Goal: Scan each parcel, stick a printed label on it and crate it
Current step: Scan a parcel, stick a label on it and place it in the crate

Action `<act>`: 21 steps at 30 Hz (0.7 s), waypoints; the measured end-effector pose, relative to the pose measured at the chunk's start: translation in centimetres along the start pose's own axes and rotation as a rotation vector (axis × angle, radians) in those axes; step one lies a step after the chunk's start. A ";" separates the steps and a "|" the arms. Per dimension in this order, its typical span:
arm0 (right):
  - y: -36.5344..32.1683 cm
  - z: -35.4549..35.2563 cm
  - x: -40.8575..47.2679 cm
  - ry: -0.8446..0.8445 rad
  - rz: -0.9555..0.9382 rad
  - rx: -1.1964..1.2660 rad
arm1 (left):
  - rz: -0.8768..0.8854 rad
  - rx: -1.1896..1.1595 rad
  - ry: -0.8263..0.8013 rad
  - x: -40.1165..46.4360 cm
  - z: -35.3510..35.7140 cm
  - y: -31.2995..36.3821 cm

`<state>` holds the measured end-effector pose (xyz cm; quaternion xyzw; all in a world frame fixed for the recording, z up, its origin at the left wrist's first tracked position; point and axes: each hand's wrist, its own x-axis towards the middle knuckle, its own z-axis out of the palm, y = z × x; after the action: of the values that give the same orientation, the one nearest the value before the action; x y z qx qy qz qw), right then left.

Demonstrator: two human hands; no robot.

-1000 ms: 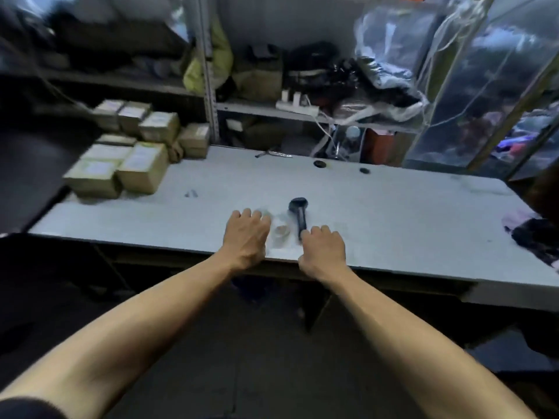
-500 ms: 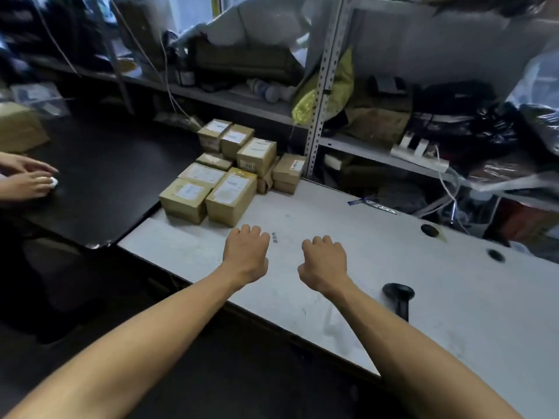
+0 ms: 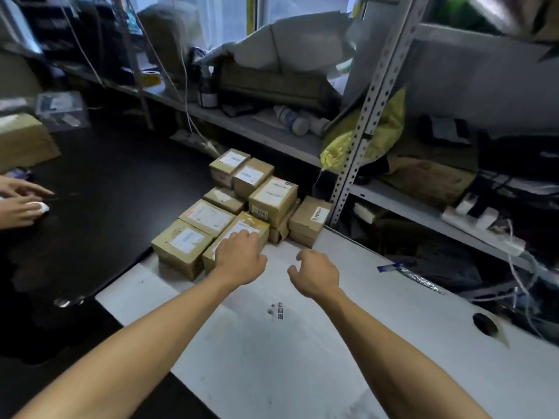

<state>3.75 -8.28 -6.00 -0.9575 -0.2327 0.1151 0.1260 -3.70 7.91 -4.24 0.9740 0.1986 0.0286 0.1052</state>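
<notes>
L hand (image 3: 240, 257) fingers flat on near box (image 3: 242, 229); R hand (image 3: 314, 272) loosely curled, empty, above tabletop (image 3: 302, 358).

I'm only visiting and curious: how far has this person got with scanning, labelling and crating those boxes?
Barely begun, it seems. The cardboard parcels sit clustered at the corner of the white table; no crate or scanner is in view. In hand: the left hand reaches onto the nearest parcel, while the right hand hovers, holding nothing. Scanning, labelling and crating seem to remain.
</notes>
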 end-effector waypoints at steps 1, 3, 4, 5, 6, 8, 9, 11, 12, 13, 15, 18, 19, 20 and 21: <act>-0.3 0.0 1.7 -0.013 0.032 0.094 | -0.012 -0.042 0.004 1.7 0.1 -0.6; -1.1 0.2 5.1 -0.040 0.088 0.255 | -0.039 -0.134 0.006 5.4 0.6 -1.9; -1.5 0.3 6.9 -0.043 0.113 0.321 | -0.058 -0.183 0.001 7.4 0.8 -2.4; -2.0 0.4 8.6 -0.034 0.138 0.391 | -0.077 -0.234 -0.015 9.3 1.0 -2.8; -2.4 0.6 10.2 -0.028 0.172 0.467 | -0.096 -0.284 -0.039 11.2 1.2 -3.3; -3.3 0.9 13.0 -0.021 0.232 0.589 | -0.138 -0.357 -0.080 14.7 1.7 -4.2; -3.7 1.1 14.3 -0.015 0.245 0.643 | -0.157 -0.387 -0.103 16.3 2.1 -4.6; -4.4 1.0 16.5 0.001 0.248 0.764 | -0.188 -0.455 -0.151 18.8 2.8 -5.1; -4.8 1.0 17.5 -0.001 0.263 0.826 | -0.196 -0.493 -0.166 19.7 3.2 -5.3; -5.1 1.1 18.3 -0.006 0.282 0.878 | -0.198 -0.536 -0.166 20.3 3.8 -5.5; -5.4 1.6 19.4 -0.003 0.345 0.957 | -0.197 -0.615 -0.118 20.8 4.9 -5.8; -5.2 2.9 19.7 0.078 0.416 1.052 | -0.285 -0.745 -0.053 20.6 5.5 -5.9; -4.8 3.3 19.5 0.113 0.427 1.103 | -0.303 -0.779 -0.036 20.4 5.7 -5.7; -4.6 3.3 19.1 0.148 0.431 1.142 | -0.305 -0.803 -0.022 20.0 5.7 -5.4; -4.3 3.2 18.7 0.180 0.430 1.162 | -0.298 -0.824 -0.006 19.5 5.7 -5.0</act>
<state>17.28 4.89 -10.77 -0.7640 0.0775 0.1644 0.6191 12.88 18.92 -10.65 0.8115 0.3088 0.0870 0.4884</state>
